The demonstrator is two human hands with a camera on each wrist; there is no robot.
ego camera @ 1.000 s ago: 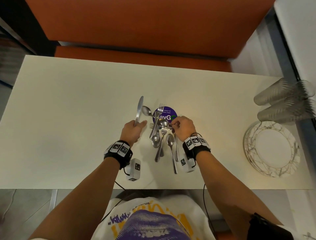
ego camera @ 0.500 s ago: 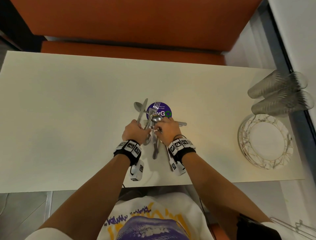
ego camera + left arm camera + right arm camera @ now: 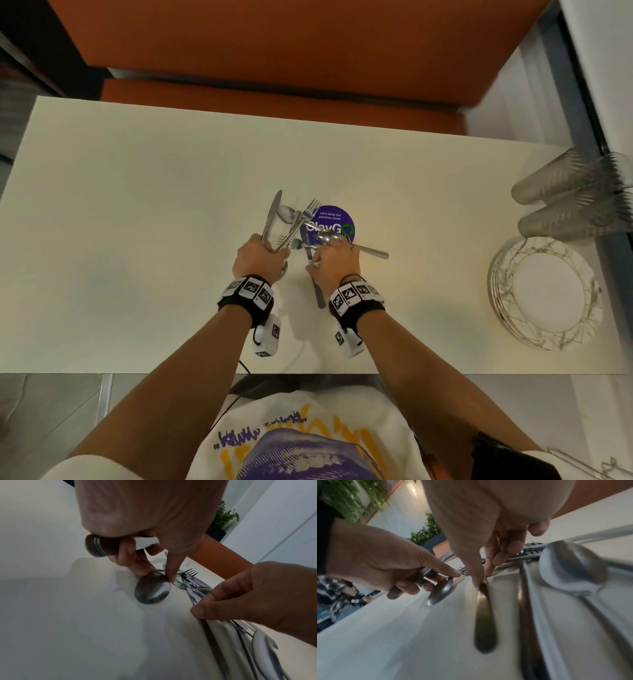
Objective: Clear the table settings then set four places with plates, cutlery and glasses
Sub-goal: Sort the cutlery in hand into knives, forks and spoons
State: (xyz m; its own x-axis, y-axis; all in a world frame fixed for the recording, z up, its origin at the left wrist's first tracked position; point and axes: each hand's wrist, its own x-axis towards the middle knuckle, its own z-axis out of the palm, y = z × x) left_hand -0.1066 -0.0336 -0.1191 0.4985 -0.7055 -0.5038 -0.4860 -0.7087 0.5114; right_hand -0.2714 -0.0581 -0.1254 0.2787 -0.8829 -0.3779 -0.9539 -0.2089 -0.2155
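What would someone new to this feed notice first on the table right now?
Mid-table, both hands work a tangle of steel cutlery over a round purple sticker: the left hand grips a fanned bundle of knife, fork and spoon, the right hand pinches a piece from the loose cutlery still lying there. At the right edge sit a stack of marbled white plates and ribbed clear glasses.

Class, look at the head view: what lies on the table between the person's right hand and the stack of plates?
Only a utensil handle jutting from under the right hand; beyond it, bare table up to the stack of plates.
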